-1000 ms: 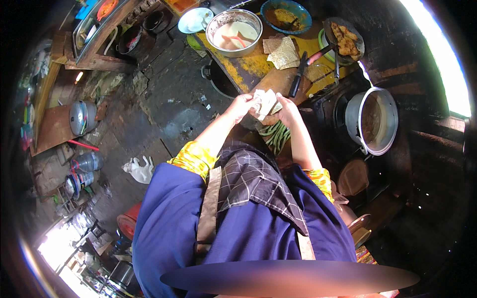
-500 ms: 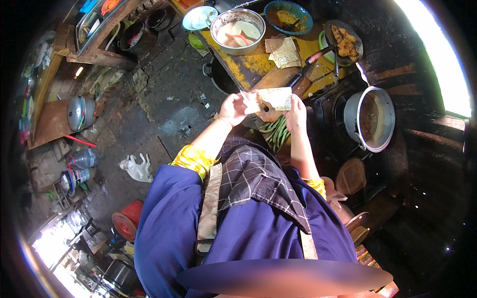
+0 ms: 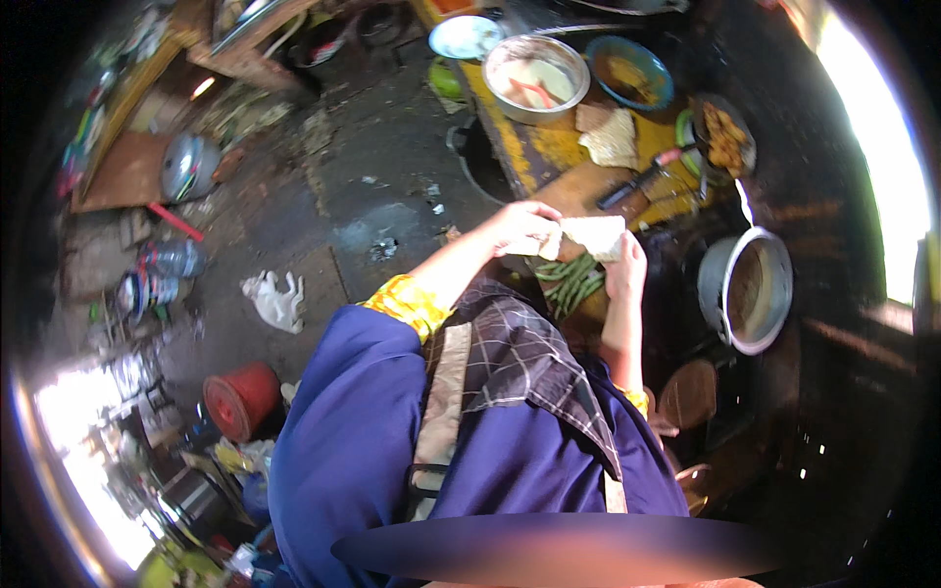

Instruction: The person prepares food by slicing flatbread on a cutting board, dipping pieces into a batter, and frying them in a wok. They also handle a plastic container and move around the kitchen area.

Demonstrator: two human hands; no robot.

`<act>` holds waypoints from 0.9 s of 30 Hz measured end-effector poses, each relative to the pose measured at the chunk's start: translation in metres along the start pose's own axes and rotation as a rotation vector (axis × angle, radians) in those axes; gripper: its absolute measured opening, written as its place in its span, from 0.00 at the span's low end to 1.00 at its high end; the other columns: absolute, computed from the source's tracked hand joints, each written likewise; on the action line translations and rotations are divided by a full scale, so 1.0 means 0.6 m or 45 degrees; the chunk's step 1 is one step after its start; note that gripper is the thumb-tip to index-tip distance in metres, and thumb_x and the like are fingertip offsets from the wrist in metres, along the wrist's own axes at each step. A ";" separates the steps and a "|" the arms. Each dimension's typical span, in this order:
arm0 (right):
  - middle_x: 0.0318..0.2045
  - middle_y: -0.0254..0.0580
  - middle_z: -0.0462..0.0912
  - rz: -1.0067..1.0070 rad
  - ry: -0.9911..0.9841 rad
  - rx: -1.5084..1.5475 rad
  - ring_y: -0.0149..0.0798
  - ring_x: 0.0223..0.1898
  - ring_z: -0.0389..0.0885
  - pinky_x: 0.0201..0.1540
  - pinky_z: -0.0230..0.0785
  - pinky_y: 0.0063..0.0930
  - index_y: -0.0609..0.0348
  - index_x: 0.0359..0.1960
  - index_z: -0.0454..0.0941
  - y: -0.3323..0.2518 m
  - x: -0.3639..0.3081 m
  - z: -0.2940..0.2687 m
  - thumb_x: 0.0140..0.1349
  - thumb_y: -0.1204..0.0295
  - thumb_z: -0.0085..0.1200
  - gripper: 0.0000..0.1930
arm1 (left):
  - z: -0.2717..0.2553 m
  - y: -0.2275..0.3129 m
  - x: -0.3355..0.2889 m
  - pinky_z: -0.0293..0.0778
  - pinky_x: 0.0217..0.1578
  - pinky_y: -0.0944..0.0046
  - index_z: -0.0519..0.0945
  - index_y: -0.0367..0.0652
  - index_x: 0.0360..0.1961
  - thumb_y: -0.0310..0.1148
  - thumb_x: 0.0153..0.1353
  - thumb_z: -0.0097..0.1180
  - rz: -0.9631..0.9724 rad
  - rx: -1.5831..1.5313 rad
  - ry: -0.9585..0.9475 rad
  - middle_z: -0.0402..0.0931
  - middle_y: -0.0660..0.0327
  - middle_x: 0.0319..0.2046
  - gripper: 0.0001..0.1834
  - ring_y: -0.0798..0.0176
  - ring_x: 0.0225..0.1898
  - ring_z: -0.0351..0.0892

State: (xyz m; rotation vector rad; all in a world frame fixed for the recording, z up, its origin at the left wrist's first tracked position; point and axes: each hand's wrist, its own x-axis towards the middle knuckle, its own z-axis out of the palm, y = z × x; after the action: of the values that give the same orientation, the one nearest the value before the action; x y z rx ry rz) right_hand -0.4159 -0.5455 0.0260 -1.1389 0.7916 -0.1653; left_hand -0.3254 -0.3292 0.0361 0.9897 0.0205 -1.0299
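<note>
A thin, pale rectangular slice that looks like tempeh [image 3: 594, 235] is held up between my two hands, over the front edge of the low table. My left hand [image 3: 521, 225] is closed on its left part, where a second pale layer hangs under the fingers. My right hand [image 3: 625, 267] pinches the right end between thumb and fingers. Just below lie several long green beans [image 3: 571, 284]. Beyond my hands are a wooden board [image 3: 578, 188], a knife with a dark handle [image 3: 627, 186], and more mottled flat slices [image 3: 610, 137].
On the yellow table [image 3: 510, 147] stand a metal bowl of white batter [image 3: 537, 78], a blue bowl [image 3: 632, 73] and a dish of fried pieces [image 3: 723, 137]. A large pot [image 3: 747, 291] sits at right. A cat [image 3: 276, 301] lies on the floor near a red bucket [image 3: 240, 402].
The view has shifted, so the scene sits further right and lower. My left hand has turned over, its fingers now across the top of the slice; my right hand keeps its end.
</note>
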 end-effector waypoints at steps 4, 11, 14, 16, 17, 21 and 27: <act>0.37 0.42 0.77 -0.010 -0.082 0.078 0.40 0.37 0.78 0.36 0.72 0.37 0.63 0.41 0.70 -0.002 0.011 -0.020 0.65 0.63 0.42 0.15 | -0.030 -0.010 -0.027 0.75 0.40 0.63 0.68 0.32 0.47 0.17 0.50 0.48 0.019 0.120 -0.010 0.76 0.51 0.37 0.20 0.59 0.39 0.78; 0.37 0.40 0.77 0.173 -0.205 -0.046 0.36 0.37 0.77 0.37 0.71 0.34 0.63 0.43 0.71 0.000 0.028 -0.015 0.62 0.61 0.47 0.17 | -0.092 -0.039 -0.073 0.77 0.35 0.61 0.69 0.34 0.47 0.26 0.58 0.50 -0.101 -0.138 0.070 0.75 0.53 0.34 0.16 0.60 0.34 0.78; 0.42 0.41 0.76 0.220 -0.539 -0.227 0.35 0.43 0.74 0.45 0.68 0.31 0.63 0.48 0.71 -0.004 0.001 0.045 0.62 0.60 0.47 0.20 | -0.089 -0.042 -0.093 0.77 0.33 0.65 0.76 0.39 0.42 0.34 0.56 0.56 0.013 0.092 0.086 0.77 0.58 0.35 0.14 0.65 0.33 0.77; 0.43 0.43 0.75 0.272 -0.743 -0.444 0.37 0.44 0.74 0.44 0.69 0.31 0.63 0.50 0.69 -0.014 -0.022 0.099 0.62 0.60 0.45 0.21 | -0.082 -0.023 -0.100 0.74 0.34 0.65 0.78 0.42 0.41 0.39 0.51 0.61 0.056 0.424 0.009 0.77 0.64 0.36 0.18 0.68 0.36 0.75; 0.42 0.44 0.75 0.247 -0.814 -0.492 0.38 0.41 0.75 0.41 0.70 0.30 0.64 0.50 0.68 -0.015 -0.032 0.127 0.62 0.59 0.45 0.21 | -0.080 -0.011 -0.101 0.73 0.35 0.63 0.78 0.42 0.40 0.41 0.49 0.63 0.054 0.667 0.074 0.78 0.65 0.35 0.20 0.68 0.37 0.74; 0.36 0.45 0.76 0.202 -0.921 -0.732 0.37 0.33 0.76 0.36 0.70 0.30 0.64 0.46 0.68 -0.023 -0.054 0.215 0.60 0.56 0.47 0.23 | -0.082 0.028 -0.123 0.72 0.31 0.62 0.78 0.40 0.37 0.36 0.47 0.64 0.023 0.871 0.149 0.77 0.61 0.29 0.17 0.67 0.32 0.75; 0.40 0.46 0.74 0.259 -1.105 -0.608 0.40 0.37 0.74 0.33 0.70 0.30 0.62 0.50 0.64 0.004 0.015 0.368 0.61 0.58 0.46 0.22 | -0.189 0.096 -0.179 0.73 0.23 0.65 0.76 0.38 0.36 0.27 0.48 0.60 0.164 0.286 0.306 0.76 0.60 0.25 0.13 0.66 0.27 0.76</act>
State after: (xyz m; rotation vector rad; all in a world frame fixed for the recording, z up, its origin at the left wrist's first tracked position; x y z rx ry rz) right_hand -0.2693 -0.3838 0.0605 -1.3984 0.1528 0.6872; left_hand -0.2964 -0.1663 0.0557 1.2989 0.0391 -0.8022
